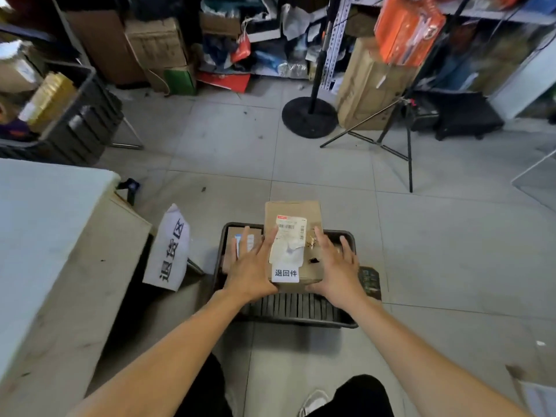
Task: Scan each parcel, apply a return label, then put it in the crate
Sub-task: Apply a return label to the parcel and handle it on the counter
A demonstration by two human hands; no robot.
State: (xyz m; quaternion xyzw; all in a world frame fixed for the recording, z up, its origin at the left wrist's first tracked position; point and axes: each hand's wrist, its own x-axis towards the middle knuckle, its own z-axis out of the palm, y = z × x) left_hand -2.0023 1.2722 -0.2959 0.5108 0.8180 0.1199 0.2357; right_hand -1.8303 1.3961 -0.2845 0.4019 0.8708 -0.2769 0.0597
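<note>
Two hands, left (pixel 251 267) and right (pixel 337 270), steady the labelled parcel (pixel 293 236) over the crate (pixel 296 314), fingers spread flat, each grip open, likely to lower it in level.

Both forearms are bare from the bottom edge of the view up to the wrists, with no sleeve showing on either. The left hand (pixel 251 267) and right hand (pixel 337 270) wear no gloves. Below are black trousers (pixel 359 394) and what looks like a pale shoe (pixel 314 401), blurred.
</note>
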